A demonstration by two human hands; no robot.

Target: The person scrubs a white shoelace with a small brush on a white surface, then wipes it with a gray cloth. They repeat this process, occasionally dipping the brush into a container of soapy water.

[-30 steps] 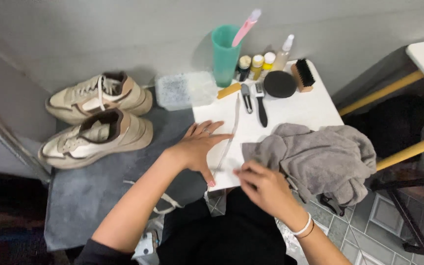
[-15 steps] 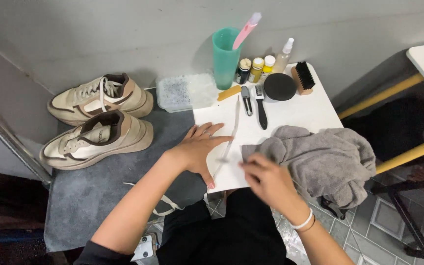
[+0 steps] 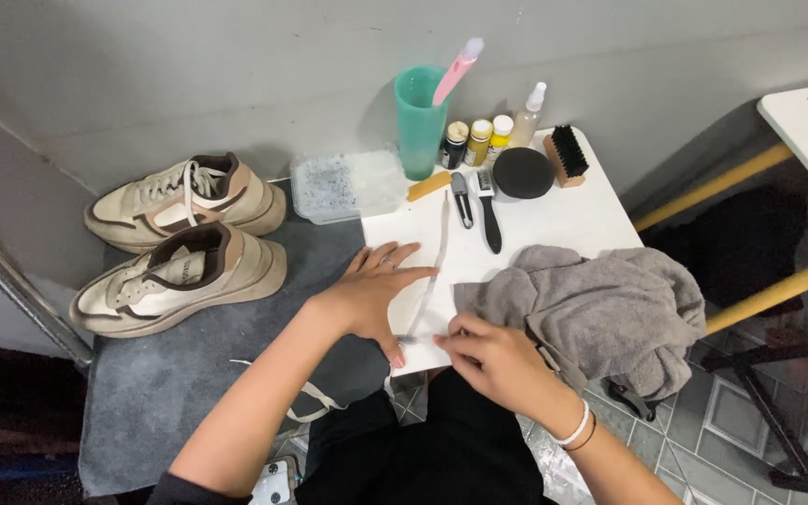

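Of the two beige-and-brown sneakers on the grey mat, the nearer sneaker (image 3: 180, 279) already lies unlaced, while the left hand (image 3: 371, 297) presses flat, fingers spread, and the right hand (image 3: 488, 355) pinches the long white shoelace (image 3: 434, 271) stretched across the small white table (image 3: 572, 220), apparently midway, cleaning not yet begun.
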